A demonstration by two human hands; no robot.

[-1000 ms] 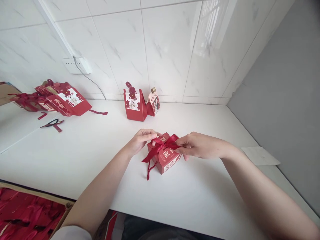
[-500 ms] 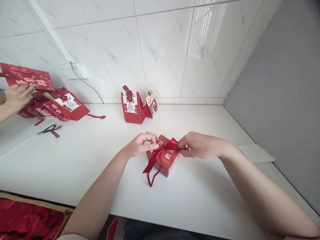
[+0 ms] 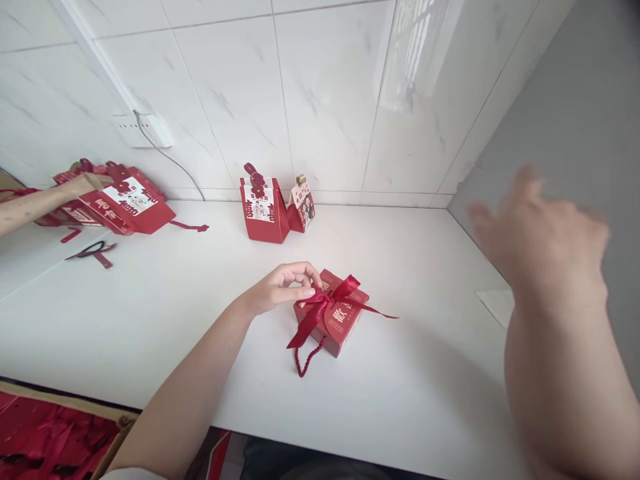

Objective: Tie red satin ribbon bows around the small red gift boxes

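Observation:
A small red gift box (image 3: 336,321) with gold lettering lies on the white table (image 3: 200,313), tied with a red ribbon bow (image 3: 330,298). A red cord handle (image 3: 306,357) trails off its front. My left hand (image 3: 280,287) pinches the bow's left loop at the box's left top edge, fingers closed. My right hand (image 3: 543,230) is lifted off to the right, well clear of the box, blurred, fingers spread with nothing in them.
Two upright red gift boxes (image 3: 273,208) stand at the back wall. A pile of red boxes (image 3: 117,200) lies at the far left, where another person's arm (image 3: 35,203) reaches in. Loose ribbon pieces (image 3: 90,252) lie nearby. White paper (image 3: 495,305) sits right.
My right hand let go of the ribbon and swung up and to the right. The ribbon's right tail now lies loose on the table. The other person's arm shifted at the pile.

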